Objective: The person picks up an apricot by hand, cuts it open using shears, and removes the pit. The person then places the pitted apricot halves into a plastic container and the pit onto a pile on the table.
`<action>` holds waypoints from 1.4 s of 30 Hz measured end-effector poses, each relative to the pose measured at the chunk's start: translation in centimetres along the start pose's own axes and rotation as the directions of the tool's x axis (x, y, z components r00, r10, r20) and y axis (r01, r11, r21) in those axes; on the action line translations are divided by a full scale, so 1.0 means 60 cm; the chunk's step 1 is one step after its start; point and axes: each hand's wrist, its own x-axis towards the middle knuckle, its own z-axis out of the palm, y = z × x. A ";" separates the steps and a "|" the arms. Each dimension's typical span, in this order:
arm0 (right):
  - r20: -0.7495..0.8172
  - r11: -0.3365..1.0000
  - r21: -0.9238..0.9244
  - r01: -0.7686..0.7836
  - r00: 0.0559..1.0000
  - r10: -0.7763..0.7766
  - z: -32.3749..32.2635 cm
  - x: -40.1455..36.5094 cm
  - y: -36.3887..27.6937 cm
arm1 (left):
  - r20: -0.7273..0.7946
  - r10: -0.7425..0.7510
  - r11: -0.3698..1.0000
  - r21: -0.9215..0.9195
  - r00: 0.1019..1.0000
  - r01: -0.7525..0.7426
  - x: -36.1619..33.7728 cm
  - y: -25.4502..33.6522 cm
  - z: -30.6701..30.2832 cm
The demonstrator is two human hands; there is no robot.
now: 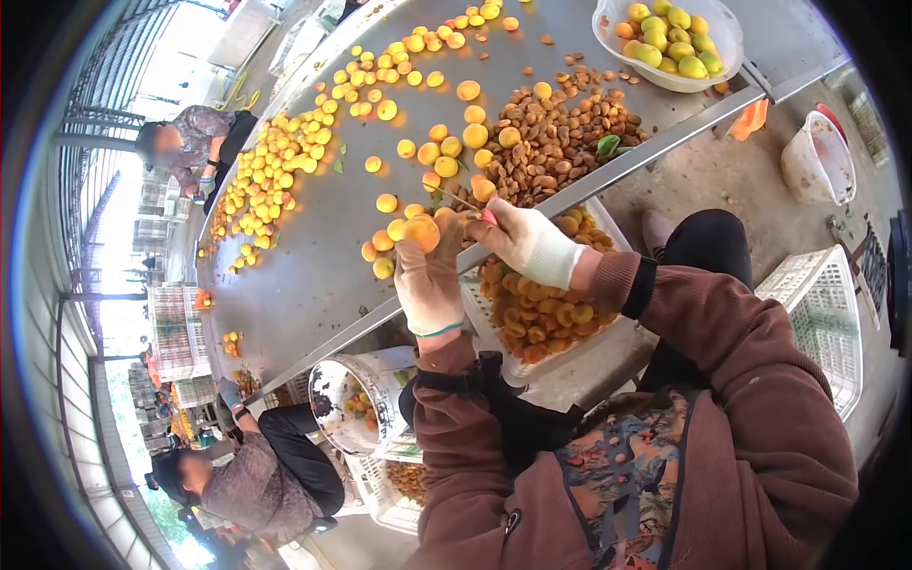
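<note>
My left hand [429,280], in a white glove, is shut on a whole orange apricot [423,231] at the edge of the metal table [304,275]. Just to its right, my gloved right hand [521,239] grips a small knife with a red handle [488,217], its thin blade pointing toward the apricot. Under both hands, below the table edge, a white tray [608,231] holds several halved apricots [537,313]. A heap of brown pits [565,123] lies on the table just beyond my right hand.
Loose apricots [275,161] spread across the table's far side. A white bowl [610,43] of yellow-green fruit stands at the far right. A bucket [356,404] and white crate [822,313] sit on the floor. Two other people [190,142] [247,465] work at the left.
</note>
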 end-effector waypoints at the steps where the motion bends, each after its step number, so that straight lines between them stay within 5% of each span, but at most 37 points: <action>1: 0.075 0.985 0.170 -0.023 0.997 0.010 0.002 -0.008 0.003 | 0.021 -0.048 0.998 -0.037 0.999 0.048 -0.001 -0.004 -0.009; 4: 0.083 0.918 0.396 0.037 0.994 -0.076 0.021 -0.023 -0.010 | 0.114 -0.126 0.980 -0.140 0.985 0.142 -0.008 -0.006 0.003; 5: 0.198 0.917 0.390 -0.087 0.980 0.008 0.020 -0.023 -0.005 | 0.112 -0.130 0.979 -0.141 0.985 0.145 -0.010 -0.008 0.006; 11: 0.185 0.952 0.305 -0.035 0.982 -0.023 0.015 -0.034 -0.014 | 0.072 -0.170 0.947 -0.262 0.983 0.183 -0.013 -0.015 0.015; 14: 0.228 0.955 0.294 -0.048 0.973 -0.021 0.008 -0.040 -0.021 | 0.096 -0.162 0.982 -0.084 0.982 0.171 -0.015 0.007 0.019; 17: 0.371 0.986 0.159 -0.042 0.928 -0.020 -0.017 -0.037 -0.027 | 0.255 -0.121 0.900 0.436 0.959 -0.002 -0.001 0.051 -0.017; 20: 0.350 0.996 0.089 -0.001 0.936 -0.031 -0.020 -0.040 -0.017 | 0.277 -0.150 0.849 0.529 0.949 -0.020 0.000 0.055 -0.032; 22: 0.315 0.996 0.075 0.041 0.947 -0.063 -0.028 -0.042 -0.023 | 0.230 -0.151 0.924 0.379 0.961 0.054 -0.016 0.026 0.005; 24: 0.251 0.999 0.032 0.023 0.967 -0.030 -0.030 -0.041 -0.016 | 0.027 -0.061 0.979 0.196 0.998 0.055 -0.023 -0.001 0.030; 26: 0.225 0.997 0.059 0.058 0.972 -0.070 -0.028 -0.041 -0.013 | 0.002 -0.071 0.976 0.207 0.997 0.069 -0.019 -0.003 0.023; 28: 0.202 0.993 0.087 0.084 0.974 -0.100 -0.030 -0.040 -0.008 | 0.120 -0.114 0.878 0.477 0.986 0.043 -0.013 0.024 -0.008; 29: 0.242 0.996 0.019 0.093 0.966 -0.094 -0.033 -0.036 -0.002 | 0.200 -0.018 0.544 0.824 0.980 -0.159 -0.009 0.051 0.007; 32: 0.301 0.996 -0.018 0.090 0.950 -0.081 -0.032 -0.035 0.007 | 0.178 0.014 0.366 0.915 0.984 -0.170 -0.013 0.055 0.016; 34: 0.268 0.994 -0.048 0.102 0.960 -0.086 -0.030 -0.039 0.006 | 0.110 -0.005 0.452 0.887 0.994 -0.096 -0.018 0.033 0.002; 35: 0.268 0.994 -0.048 0.103 0.959 -0.087 -0.030 -0.042 0.000 | 0.090 -0.118 0.786 0.617 0.989 0.038 -0.022 0.021 -0.001; 36: 0.264 0.996 -0.004 0.084 0.961 -0.080 -0.031 -0.046 -0.010 | 0.120 -0.229 0.953 0.232 0.966 0.197 -0.027 0.011 -0.004; 37: 0.258 0.997 0.038 0.065 0.963 -0.072 -0.031 -0.048 -0.014 | 0.130 -0.379 0.925 0.096 0.916 0.368 -0.034 0.005 -0.008; 41: 0.280 0.999 -0.006 0.047 0.959 -0.043 -0.032 -0.043 -0.007 | 0.111 -0.448 0.892 -0.019 0.887 0.452 -0.023 0.020 -0.001; 42: 0.284 0.997 -0.018 0.081 0.956 -0.073 -0.031 -0.040 0.000 | 0.012 -0.328 0.880 0.367 0.945 0.301 -0.021 0.033 0.014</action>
